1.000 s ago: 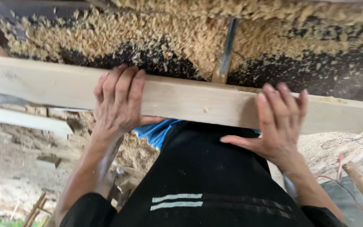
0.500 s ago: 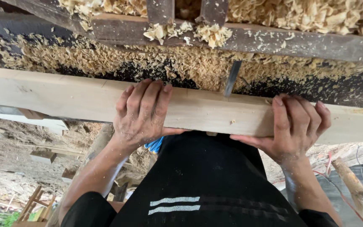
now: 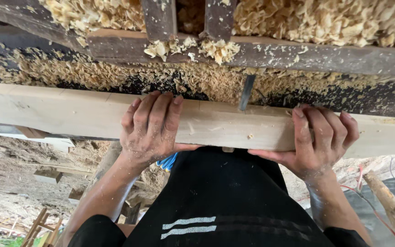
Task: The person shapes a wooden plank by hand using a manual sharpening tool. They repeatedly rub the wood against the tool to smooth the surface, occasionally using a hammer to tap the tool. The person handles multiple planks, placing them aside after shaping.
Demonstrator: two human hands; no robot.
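A: Biggest thing first. What carried everything?

B: A dark, worn workbench (image 3: 325,59), its rails and top buried in pale wood shavings (image 3: 298,20). Heaviest drifts lay along the far edge.

A: And the workpiece?

B: A long pale plank (image 3: 69,114) lay flat along the bench's near edge, running past the left side and on toward the right. Clean sawn face, a few specks of dust on it.

A: Hands?

B: Both were on it. Left hand (image 3: 152,128) lay palm down over the plank's top, fingers curled toward the far edge, thumb tucked under the near edge, so it was clamped onto the wood. Right hand (image 3: 318,139) did the same further right, fingers over the top, thumb underneath.

A: Anything at the plank's far side?

B: A narrow dark metal blade (image 3: 247,93) stood up just behind it, between the two hands, touching or nearly touching the far edge. Couldn't tell which.

A: Step in hand?

B: My read: the plank was being fed or positioned along the bench against that blade.

A: Next move needed?

B: Judging only from this, steady even pressure from both hands, fingers kept off the blade line.
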